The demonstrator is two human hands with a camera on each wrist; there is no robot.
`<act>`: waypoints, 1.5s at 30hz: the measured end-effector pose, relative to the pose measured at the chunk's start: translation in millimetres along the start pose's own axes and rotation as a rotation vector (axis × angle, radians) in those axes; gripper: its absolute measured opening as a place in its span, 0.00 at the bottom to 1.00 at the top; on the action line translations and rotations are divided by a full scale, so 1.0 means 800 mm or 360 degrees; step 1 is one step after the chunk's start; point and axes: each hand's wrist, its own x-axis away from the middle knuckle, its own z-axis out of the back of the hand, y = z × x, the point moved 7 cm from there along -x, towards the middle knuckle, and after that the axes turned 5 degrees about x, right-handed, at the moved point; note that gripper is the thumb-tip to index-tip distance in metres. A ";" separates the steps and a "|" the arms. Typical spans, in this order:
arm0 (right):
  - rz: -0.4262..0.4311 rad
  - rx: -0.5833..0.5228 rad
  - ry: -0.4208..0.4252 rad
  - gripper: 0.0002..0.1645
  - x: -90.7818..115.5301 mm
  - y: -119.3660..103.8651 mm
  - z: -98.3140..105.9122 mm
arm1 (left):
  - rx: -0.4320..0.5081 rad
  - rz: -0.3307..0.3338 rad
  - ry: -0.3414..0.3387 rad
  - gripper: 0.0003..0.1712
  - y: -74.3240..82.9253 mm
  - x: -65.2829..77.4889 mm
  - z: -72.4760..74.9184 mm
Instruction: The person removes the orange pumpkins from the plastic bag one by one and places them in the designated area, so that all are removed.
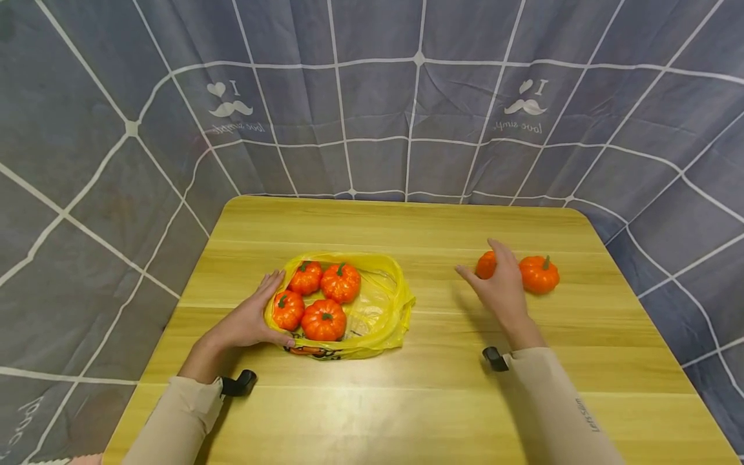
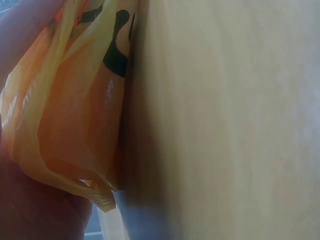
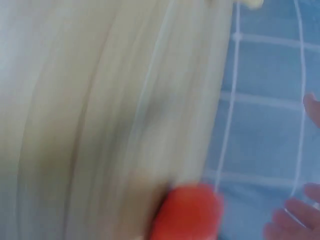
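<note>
A yellow plastic bag (image 1: pixel 372 349) sits open-mouthed on the table, with several small orange pumpkins (image 1: pixel 324 320) inside it. My left hand (image 1: pixel 250 320) holds the bag's left side, thumb at the front and fingers toward the back. In the left wrist view, the thin bag (image 2: pixel 75 115) lies against that hand's palm. To the right, my right hand (image 1: pixel 500 284) hovers with thumb and fingers spread, holding nothing. It partly hides one pumpkin (image 1: pixel 485 265); another pumpkin (image 1: pixel 540 275) lies just right of it. One blurred pumpkin (image 3: pixel 187 215) shows in the right wrist view.
The wooden table (image 1: pixel 407 413) has rounded far corners. A grey-blue curtain (image 1: pixel 378 103) with white grid lines surrounds its far side and both ends. Each wrist carries a small black device (image 1: pixel 239 383).
</note>
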 end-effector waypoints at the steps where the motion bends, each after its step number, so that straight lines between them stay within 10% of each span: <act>1: 0.0023 -0.0010 -0.0035 0.53 0.000 -0.009 -0.007 | 0.0000 0.0000 0.0003 0.82 0.000 0.000 0.000; 16: 0.0399 -0.0213 -0.0636 0.52 0.049 -0.161 -0.136 | -0.0005 -0.0011 0.0002 0.82 -0.001 -0.002 -0.002; 24: 0.0463 -0.0294 -0.0845 0.46 0.091 -0.197 -0.190 | 0.0014 0.0002 -0.0025 0.82 -0.002 -0.006 -0.013; 45: 0.0578 -0.0318 -0.0832 0.51 0.100 -0.222 -0.203 | -0.0002 0.0004 0.0012 0.80 -0.002 0.004 -0.003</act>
